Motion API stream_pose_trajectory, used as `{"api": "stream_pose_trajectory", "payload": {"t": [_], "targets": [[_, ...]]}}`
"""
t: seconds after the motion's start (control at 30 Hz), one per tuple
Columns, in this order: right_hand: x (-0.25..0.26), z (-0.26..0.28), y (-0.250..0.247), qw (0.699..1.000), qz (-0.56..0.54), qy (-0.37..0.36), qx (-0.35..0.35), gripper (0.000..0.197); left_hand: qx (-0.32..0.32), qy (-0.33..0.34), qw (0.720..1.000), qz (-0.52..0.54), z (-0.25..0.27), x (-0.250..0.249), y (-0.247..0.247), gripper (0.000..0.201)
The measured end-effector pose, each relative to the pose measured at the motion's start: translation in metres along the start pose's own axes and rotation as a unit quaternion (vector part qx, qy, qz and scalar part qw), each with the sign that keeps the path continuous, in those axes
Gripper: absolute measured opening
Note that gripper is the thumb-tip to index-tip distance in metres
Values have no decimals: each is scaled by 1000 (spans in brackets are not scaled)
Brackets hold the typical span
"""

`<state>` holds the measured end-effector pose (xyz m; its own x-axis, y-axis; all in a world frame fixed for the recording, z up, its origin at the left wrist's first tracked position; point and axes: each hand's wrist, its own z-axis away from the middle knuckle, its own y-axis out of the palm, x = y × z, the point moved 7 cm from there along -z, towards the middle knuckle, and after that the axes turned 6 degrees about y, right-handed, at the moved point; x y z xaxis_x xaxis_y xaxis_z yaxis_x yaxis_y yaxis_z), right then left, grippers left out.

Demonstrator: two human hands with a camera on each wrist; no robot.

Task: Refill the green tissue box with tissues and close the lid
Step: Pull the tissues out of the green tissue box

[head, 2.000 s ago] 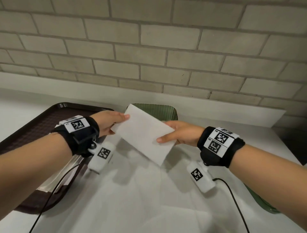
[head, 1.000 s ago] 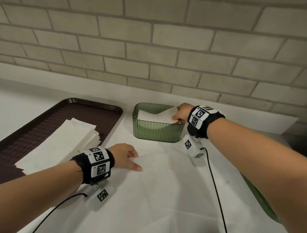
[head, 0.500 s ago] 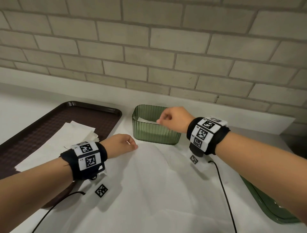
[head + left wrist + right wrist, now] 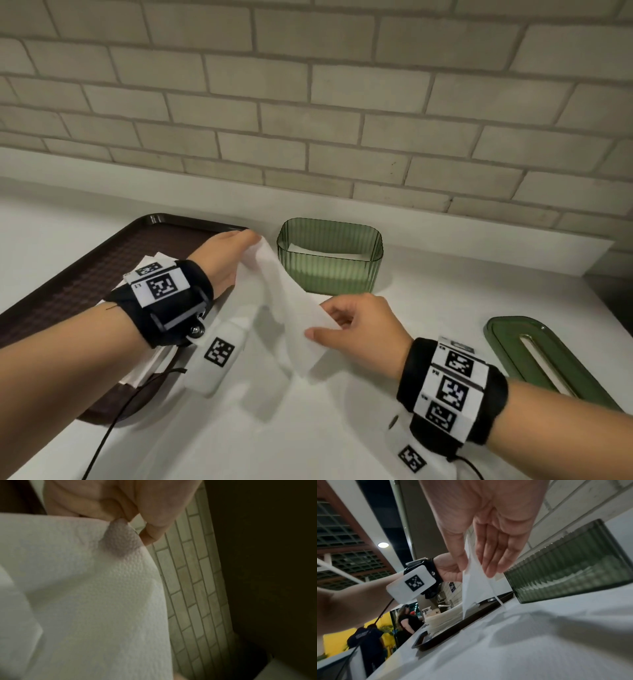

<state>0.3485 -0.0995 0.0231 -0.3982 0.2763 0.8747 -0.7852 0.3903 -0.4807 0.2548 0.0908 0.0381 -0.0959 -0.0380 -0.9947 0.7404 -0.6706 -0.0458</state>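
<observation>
Both hands pinch one white tissue (image 4: pixel 287 301) just before the green tissue box (image 4: pixel 330 270): left hand (image 4: pixel 224 257), right hand (image 4: pixel 359 329). Best kept flat and laid inside squarely.

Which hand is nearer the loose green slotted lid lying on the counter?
Right. The right hand is just left of the green slotted lid, apart from it; the left hand is farther off, over the brown tray.

White counter (image 4: pixel 342 428): tray (image 4: pixel 85 274), box (image 4: pixel 329 270), lid (image 4: pixel 541 359)
</observation>
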Motion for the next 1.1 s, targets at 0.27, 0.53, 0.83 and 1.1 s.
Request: {"api": "stream_pose_trajectory", "payload": {"t": [0.27, 0.53, 0.83, 1.1], "targets": [[-1, -19, -44, 989, -90, 26, -112, 6, 37, 54, 997, -41, 0, -4, 1, 60], [-10, -79, -85, 974, -105, 62, -193, 15, 37, 63, 921, -384, -28, -21, 12, 27], [-50, -146, -106, 962, -55, 186, -190, 25, -36, 42, 968, -245, -80, -26, 33, 47], [-44, -152, -102, 963, 20, 216, -160, 45, -3, 105, 930, -353, -70, -18, 37, 24]]}}
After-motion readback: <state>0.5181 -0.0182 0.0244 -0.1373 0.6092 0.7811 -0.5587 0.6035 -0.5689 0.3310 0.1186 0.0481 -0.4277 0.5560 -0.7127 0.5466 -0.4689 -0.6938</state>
